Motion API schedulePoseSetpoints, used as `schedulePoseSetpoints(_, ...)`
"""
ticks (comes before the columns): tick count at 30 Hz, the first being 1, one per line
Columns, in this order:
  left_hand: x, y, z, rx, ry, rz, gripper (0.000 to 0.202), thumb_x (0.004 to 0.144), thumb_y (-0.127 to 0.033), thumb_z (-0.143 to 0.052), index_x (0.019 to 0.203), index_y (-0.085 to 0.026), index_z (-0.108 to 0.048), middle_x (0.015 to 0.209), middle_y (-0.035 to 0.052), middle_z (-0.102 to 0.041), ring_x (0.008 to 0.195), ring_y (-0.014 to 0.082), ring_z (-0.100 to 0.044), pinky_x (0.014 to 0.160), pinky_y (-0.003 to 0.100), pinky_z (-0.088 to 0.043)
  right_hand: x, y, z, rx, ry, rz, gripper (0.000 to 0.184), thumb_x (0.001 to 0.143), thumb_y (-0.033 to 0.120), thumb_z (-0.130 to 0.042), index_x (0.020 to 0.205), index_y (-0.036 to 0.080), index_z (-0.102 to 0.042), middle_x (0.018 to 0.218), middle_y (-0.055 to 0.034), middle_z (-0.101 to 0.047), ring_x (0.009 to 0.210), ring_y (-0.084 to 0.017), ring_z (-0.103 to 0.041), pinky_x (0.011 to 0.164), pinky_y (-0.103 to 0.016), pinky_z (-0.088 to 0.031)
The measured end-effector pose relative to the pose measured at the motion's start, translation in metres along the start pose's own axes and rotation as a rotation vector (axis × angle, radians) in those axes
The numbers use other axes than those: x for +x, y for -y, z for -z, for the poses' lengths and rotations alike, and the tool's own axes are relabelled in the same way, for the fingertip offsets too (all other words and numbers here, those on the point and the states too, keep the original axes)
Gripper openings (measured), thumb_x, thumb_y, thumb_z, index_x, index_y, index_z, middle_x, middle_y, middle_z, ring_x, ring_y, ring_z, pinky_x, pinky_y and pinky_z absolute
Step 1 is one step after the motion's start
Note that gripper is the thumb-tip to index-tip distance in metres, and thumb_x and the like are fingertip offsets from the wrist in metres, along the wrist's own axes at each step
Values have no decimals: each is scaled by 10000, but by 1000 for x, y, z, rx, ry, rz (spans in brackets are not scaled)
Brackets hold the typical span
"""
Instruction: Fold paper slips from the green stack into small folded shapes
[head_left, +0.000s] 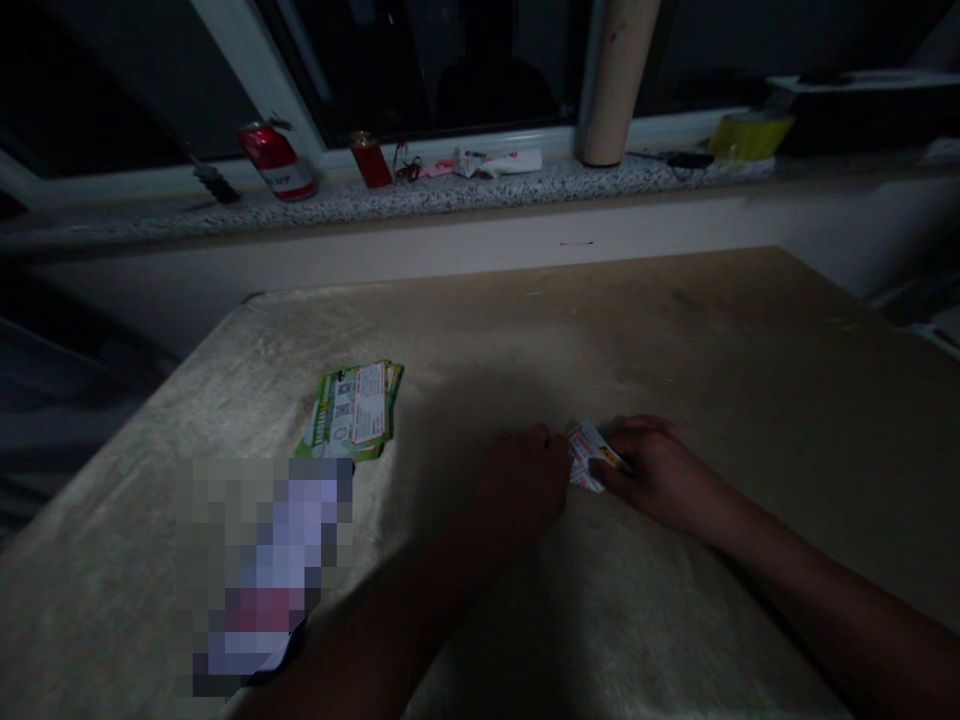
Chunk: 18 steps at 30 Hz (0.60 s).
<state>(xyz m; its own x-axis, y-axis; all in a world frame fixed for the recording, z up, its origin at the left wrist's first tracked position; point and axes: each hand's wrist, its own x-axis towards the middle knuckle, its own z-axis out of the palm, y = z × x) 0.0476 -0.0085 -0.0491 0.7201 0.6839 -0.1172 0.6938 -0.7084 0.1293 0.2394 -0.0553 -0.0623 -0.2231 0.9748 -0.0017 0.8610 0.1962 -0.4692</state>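
Just right of the table's middle, a small printed paper packet, white with red and blue print and a bit of yellow, lies between my hands. My right hand grips its right side, thumb in front and fingers behind. At its left edge my left hand is closed, the fingers curled and in shadow; it appears to pinch the packet's left end. Left of my hands lies a small stack of green printed cards, with a white label panel on top.
A pixelated, phone-like object rests near my left forearm on the table. Along the granite sill stand a red can, a red lighter-like item, crumpled wrappers, a cardboard tube and a yellow object.
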Motion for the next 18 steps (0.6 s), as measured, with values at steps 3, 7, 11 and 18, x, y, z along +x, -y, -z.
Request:
schedulePoseSetpoints(3, 0, -1, 4, 7, 15, -13, 200, 996, -203, -470, 1057, -149, -652, 1007, 108, -681, 857, 258, -678, 780, 401, -530, 1, 0, 1, 11, 17, 15, 201, 946, 246, -573, 798, 203, -702, 725, -28, -691, 763, -206, -645, 880, -385, -434)
schedulePoseSetpoints(7, 0, -1, 5, 9, 13, 2, 217, 1005, -209, -452, 1052, -146, -655, 994, 113, -680, 855, 263, -685, 774, 408, -536, 1, 0, 2, -15, 14, 13, 199, 942, 252, -575, 801, 202, -705, 710, -32, -684, 753, -210, -641, 895, -403, -430)
schedulePoseSetpoints(11, 1, 0, 4, -6, 10, -1, 205, 999, -207, -472, 1062, -145, -658, 1010, 115, -686, 852, 246, -689, 758, 375, -533, 1, 0, 2, -2, 4, 15, 199, 934, 234, -576, 780, 204, -697, 694, -24, -681, 761, -211, -640, 902, -410, -426)
schedulePoseSetpoints(18, 2, 1, -1, -14, -12, 3, 256, 1022, -248, -444, 1075, -146, -672, 1002, 112, -699, 842, 255, -693, 744, 385, -536, 1, 1, 1, -25, 4, 18, 216, 935, 243, -579, 749, 204, -682, 638, -2, -632, 687, -189, -612, 902, -413, -418)
